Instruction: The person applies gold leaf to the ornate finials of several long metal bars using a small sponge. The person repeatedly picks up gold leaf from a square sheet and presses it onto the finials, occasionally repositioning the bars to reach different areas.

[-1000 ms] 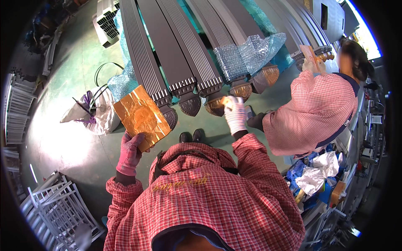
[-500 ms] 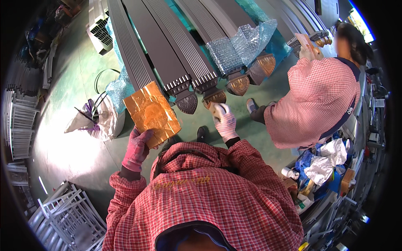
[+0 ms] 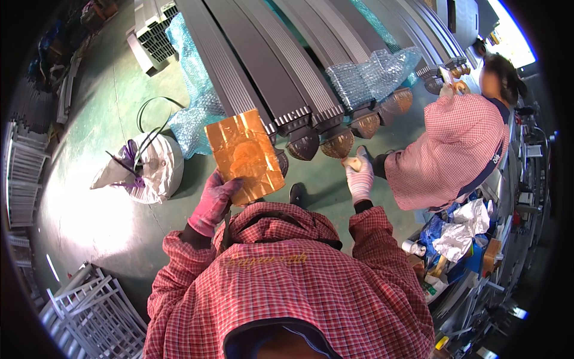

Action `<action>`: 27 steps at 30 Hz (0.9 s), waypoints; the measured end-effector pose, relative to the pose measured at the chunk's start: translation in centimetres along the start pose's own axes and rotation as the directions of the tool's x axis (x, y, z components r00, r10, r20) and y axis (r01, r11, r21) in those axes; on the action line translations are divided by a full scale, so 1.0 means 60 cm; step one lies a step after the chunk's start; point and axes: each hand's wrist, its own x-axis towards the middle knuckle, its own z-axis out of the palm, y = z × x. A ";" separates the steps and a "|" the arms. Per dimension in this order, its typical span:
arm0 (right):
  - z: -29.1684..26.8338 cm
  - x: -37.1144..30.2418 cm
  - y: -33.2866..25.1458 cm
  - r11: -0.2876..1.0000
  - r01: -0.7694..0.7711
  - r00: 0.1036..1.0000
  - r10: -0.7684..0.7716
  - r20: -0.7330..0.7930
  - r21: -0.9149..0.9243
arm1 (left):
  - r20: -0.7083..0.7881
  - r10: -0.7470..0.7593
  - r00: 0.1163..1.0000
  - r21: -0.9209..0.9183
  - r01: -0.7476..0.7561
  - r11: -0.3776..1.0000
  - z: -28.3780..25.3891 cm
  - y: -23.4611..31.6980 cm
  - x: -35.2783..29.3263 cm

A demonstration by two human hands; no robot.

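Observation:
My left hand (image 3: 214,202), in a pink glove, grips a flat gold-coloured board (image 3: 245,158) with a glossy smear in its middle. In a white striped glove, my right hand (image 3: 360,181) pinches a small pale sponge-like piece (image 3: 351,163). That piece is just below a gold-tinted ornamental post cap (image 3: 337,145); whether they touch is hard to tell. To its left a darker grey cap (image 3: 303,145) ends the neighbouring post. Another gold-tinted cap (image 3: 365,125) sits to the right. Behind the board, one more dark cap is partly hidden.
Long grey ribbed posts (image 3: 263,66) run away from me, with bubble wrap (image 3: 373,78) over some. At right a co-worker (image 3: 457,143) stands by more capped posts. A tied white bundle (image 3: 156,167) lies on the floor at left. A cluttered bin (image 3: 457,239) stands at lower right.
The view has shifted, so the posts appear farther right. My right hand has drawn the sponge-like piece slightly down from the gold-tinted cap. The board stays in my left hand, turned a little.

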 end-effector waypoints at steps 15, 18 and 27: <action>-0.050 -0.103 -0.477 0.788 0.612 0.727 -0.532 0.434 -0.058 | 0.243 0.028 0.970 0.053 -0.042 0.998 -0.062 -0.002 0.000; -0.055 -0.061 -0.389 0.913 0.383 0.906 -0.341 0.253 -0.143 | 0.107 0.008 0.994 -0.005 -0.007 1.000 -0.086 -0.006 -0.014; 0.055 -0.007 -0.219 0.939 0.282 0.959 -0.268 0.091 -0.199 | -0.159 -0.006 0.987 0.012 0.008 1.000 -0.181 0.017 -0.056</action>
